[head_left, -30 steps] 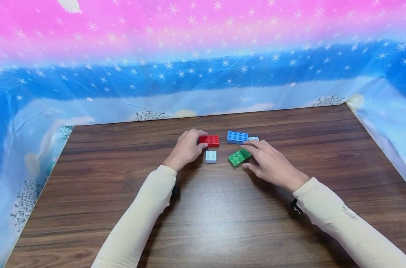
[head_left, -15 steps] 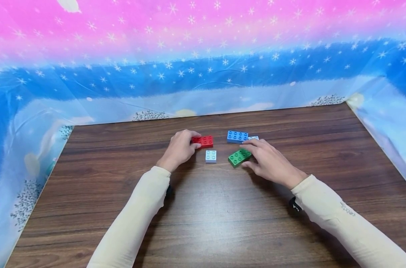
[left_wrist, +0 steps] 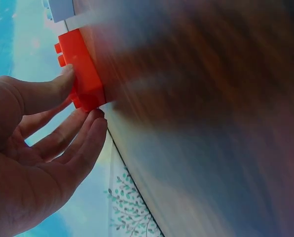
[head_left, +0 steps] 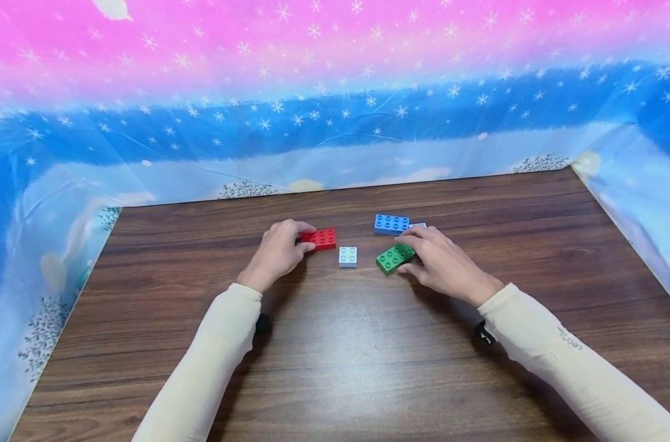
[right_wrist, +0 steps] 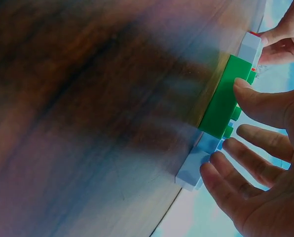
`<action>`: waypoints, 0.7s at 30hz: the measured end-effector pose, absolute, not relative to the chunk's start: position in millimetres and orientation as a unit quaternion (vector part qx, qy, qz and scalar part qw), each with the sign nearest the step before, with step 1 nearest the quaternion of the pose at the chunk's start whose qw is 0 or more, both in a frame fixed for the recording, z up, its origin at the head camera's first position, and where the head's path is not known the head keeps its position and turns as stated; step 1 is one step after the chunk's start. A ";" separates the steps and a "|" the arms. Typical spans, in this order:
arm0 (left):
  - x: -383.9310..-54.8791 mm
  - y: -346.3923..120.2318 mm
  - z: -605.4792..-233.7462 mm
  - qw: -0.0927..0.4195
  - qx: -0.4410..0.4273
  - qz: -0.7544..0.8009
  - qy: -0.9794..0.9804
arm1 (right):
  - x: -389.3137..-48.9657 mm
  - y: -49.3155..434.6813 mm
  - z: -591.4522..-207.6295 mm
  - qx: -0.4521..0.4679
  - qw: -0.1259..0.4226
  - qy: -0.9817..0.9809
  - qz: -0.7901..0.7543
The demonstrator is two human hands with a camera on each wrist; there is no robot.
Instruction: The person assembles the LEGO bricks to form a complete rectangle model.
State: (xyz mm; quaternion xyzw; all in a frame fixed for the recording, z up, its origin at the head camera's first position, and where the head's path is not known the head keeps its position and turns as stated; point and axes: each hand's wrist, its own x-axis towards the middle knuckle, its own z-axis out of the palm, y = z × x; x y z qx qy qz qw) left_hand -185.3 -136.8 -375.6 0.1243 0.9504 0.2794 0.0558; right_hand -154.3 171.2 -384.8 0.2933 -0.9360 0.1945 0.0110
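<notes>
My left hand (head_left: 275, 252) grips the left end of a red toy building brick (head_left: 325, 239), thumb on the near side and fingers on the far side. In the left wrist view the thumb presses the side of the red brick (left_wrist: 83, 69). A green brick (head_left: 391, 259) lies slanted on the table, its right end between the thumb and forefinger of my right hand (head_left: 447, 265). The right wrist view has the thumb against the side of the green brick (right_wrist: 225, 98). Between the two hands stands a small white brick (head_left: 348, 257) with its studs up.
Behind the green brick lies a blue brick (head_left: 392, 224). A second small white brick (head_left: 419, 225) touches its right end, partly hidden by my right hand. A snowflake-patterned cloth (head_left: 335, 129) hangs along the back and side edges of the wooden table (head_left: 335, 368).
My left hand has drawn the red brick left and slightly nearer, away from the blue brick. My right thumb has come in against the green brick, which stays in place.
</notes>
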 end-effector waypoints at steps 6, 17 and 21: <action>-178.4 -146.9 -373.6 0.065 0.129 0.271 0.952 | -155.3 170.7 -384.5 0.287 0.001 -0.938 0.196; -157.7 -162.0 -370.7 0.071 0.139 0.268 0.951 | -156.8 169.6 -387.0 0.292 0.002 -0.935 0.200; -151.2 -163.7 -370.5 0.074 0.138 0.267 0.951 | -157.5 169.5 -387.9 0.290 -0.005 -0.935 0.205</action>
